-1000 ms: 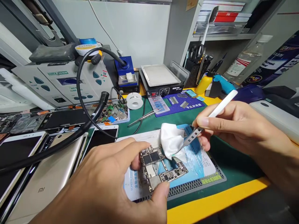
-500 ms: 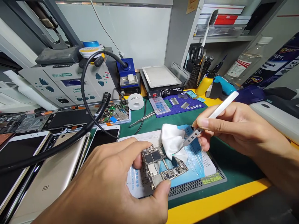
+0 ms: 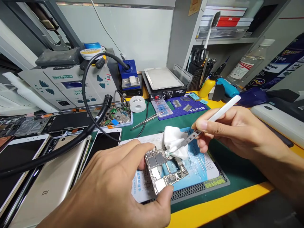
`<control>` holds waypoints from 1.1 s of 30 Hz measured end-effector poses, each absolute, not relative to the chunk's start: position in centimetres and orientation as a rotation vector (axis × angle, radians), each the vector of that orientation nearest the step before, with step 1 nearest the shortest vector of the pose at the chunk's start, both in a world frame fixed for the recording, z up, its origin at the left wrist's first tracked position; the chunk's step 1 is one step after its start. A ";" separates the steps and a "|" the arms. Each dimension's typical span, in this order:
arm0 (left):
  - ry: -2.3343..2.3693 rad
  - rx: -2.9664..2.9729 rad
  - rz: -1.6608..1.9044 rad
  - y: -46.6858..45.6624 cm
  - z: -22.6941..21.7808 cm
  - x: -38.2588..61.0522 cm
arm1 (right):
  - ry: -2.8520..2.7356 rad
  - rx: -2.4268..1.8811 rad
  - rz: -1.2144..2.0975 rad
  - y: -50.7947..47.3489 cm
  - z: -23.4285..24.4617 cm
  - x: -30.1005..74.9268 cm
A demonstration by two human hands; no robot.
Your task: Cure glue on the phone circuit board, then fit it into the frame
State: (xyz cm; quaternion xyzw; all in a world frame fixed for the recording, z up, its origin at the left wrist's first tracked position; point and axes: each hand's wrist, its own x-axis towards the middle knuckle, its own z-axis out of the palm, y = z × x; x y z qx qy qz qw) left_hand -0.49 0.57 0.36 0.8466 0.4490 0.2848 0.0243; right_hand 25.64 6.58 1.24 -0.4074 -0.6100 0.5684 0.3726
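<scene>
The mat (image 3: pixel 241 158) is partly covered by the pad (image 3: pixel 210 167). The left hand (image 3: pixel 116 177) and right hand (image 3: pixel 229 128) are occupied: the board (image 3: pixel 156 161) is gripped by its edges over the pad by the former, the tool (image 3: pixel 224 108) by the latter. The cloth (image 3: pixel 174 137) is touched by the tool.

Two hands (image 3: pixel 114 177) are showing; one held circuit board (image 3: pixel 155 160), one wipe (image 3: pixel 174 139), one spool (image 3: pixel 137 102) and at least three phones (image 3: pixel 48 183) are also showing.

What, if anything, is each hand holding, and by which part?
The left hand holds the board by its far-left corner and near edge; the right hand holds the tool by its middle.
</scene>
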 end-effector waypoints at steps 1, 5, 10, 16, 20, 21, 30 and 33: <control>1.389 2.634 0.875 0.5 0.3 -0.6 | -1.523 -1.050 1.455 6.7 1.3 25.7; 1.471 2.678 0.863 0.1 0.1 -0.9 | -1.416 -1.099 1.469 7.0 1.6 25.8; 1.564 2.809 0.882 -0.2 -0.8 -1.0 | -1.341 -1.145 1.556 7.2 1.9 25.9; 1.545 2.899 0.871 -0.1 -1.0 -1.0 | -1.351 -1.128 1.657 7.2 2.1 26.4; 1.571 2.912 0.834 -0.3 -0.6 -1.1 | -1.334 -1.152 1.672 7.2 2.1 26.5; 1.573 2.911 0.830 -0.3 -0.6 -1.1 | -1.326 -1.154 1.680 7.2 2.1 26.5; 1.524 2.896 0.875 -0.3 -0.7 -1.1 | -1.345 -1.151 1.697 7.2 2.2 25.8; 1.469 2.902 0.912 -0.1 -0.5 -1.1 | -1.337 -1.161 1.697 7.1 2.2 25.7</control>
